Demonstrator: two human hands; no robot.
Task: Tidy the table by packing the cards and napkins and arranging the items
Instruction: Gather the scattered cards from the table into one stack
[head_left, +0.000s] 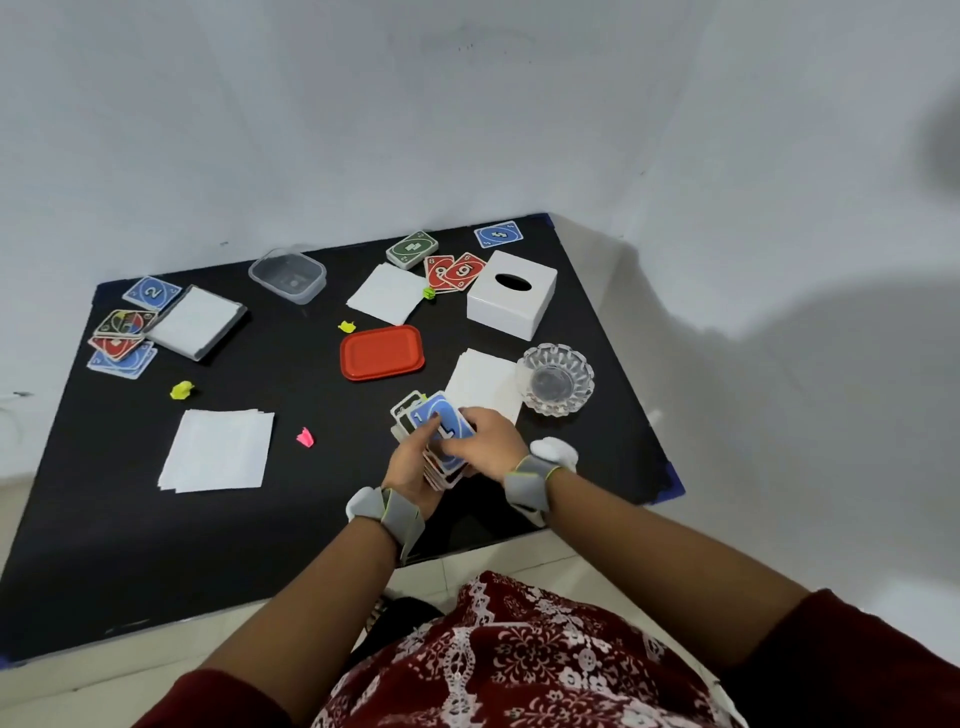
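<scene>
Both hands hold a stack of cards (442, 436) with a blue 1 on top, near the table's front right. My left hand (410, 470) cups the stack from below and my right hand (485, 441) grips it from the right. Loose cards lie at the far left (124, 332), with a blue 2 card (152, 292) behind them. A green card pile (412, 249), red cards (454, 272) and a blue card (498, 235) lie at the back. White napkins lie at front left (218, 449), back middle (387, 292) and under my hands (483, 382).
On the black table (156, 545) stand a white tissue box (511, 293), a glass ashtray (555, 378), a red lid (382, 353), a clear plastic container (287, 275) and a white napkin holder (197, 322). Small yellow scraps (182, 389), a green one (429, 292) and a pink one (305, 437) are scattered.
</scene>
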